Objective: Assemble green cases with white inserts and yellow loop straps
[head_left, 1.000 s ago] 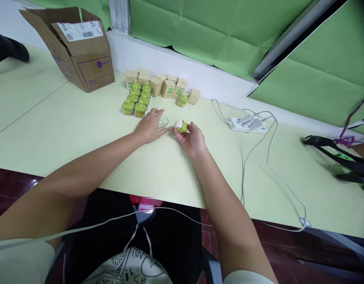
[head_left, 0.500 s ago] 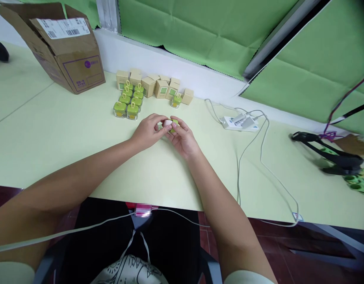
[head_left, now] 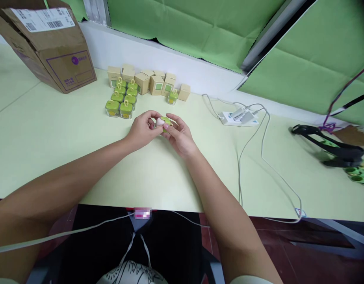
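My left hand (head_left: 141,128) and my right hand (head_left: 179,134) meet over the pale green table (head_left: 52,134), both closed round a small green and white object (head_left: 163,122) held between the fingertips. Part of it is hidden by my fingers. Just beyond my hands stand several small clear cubes with green lids (head_left: 120,100) in rows, and behind them a row of small tan cardboard boxes (head_left: 149,82). One more green-lidded cube (head_left: 172,97) stands apart at the right end.
An open cardboard shipping box (head_left: 49,43) lies at the back left. A white power strip (head_left: 239,117) with grey cables trailing to the front edge sits right of centre. A black tool (head_left: 329,146) lies at the far right. Green cloth (head_left: 199,27) covers the wall.
My left hand left the clear cover on the table and came over to the green and white object in my right hand. Both hands now hold it together. The view shifted slightly right.
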Action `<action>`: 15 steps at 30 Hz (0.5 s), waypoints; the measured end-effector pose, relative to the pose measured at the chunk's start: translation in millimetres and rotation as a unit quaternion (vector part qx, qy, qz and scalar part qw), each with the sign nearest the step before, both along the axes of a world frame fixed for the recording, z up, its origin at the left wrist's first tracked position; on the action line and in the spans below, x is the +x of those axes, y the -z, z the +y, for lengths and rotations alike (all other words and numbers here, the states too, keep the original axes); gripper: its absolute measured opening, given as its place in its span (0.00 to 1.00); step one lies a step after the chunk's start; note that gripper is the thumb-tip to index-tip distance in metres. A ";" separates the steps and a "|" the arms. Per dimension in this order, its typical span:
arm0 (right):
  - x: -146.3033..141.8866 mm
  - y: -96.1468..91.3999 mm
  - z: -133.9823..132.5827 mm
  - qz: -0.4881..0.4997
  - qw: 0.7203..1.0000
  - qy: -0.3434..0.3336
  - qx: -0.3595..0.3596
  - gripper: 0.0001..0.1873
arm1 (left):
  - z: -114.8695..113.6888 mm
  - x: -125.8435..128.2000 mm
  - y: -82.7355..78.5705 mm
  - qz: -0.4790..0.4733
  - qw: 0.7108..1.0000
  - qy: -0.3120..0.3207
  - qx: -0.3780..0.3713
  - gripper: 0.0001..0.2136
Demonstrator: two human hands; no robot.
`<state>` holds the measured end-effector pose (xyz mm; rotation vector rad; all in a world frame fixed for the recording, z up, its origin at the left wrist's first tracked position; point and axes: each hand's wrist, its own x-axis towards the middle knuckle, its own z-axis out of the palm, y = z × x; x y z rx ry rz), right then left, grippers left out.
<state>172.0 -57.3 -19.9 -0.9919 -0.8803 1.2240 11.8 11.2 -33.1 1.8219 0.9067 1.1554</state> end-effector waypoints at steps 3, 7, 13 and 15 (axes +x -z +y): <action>1.0 0.9 0.2 -0.005 1.000 -0.003 -0.002 0.28 | 0.7 -2.9 -1.5 0.014 0.998 -0.017 0.060 0.14; 1.4 0.9 -0.4 -0.013 0.999 -0.030 -0.004 0.24 | -0.8 -7.2 -4.8 0.080 0.980 -0.019 0.183 0.11; 0.5 2.5 -0.2 -0.017 1.000 -0.018 -0.009 0.23 | -3.5 -9.7 -4.6 0.117 0.964 -0.002 0.241 0.12; -0.6 3.4 -0.2 -0.011 1.000 -0.023 -0.003 0.22 | -4.0 -9.4 -3.9 0.127 0.965 0.005 0.231 0.12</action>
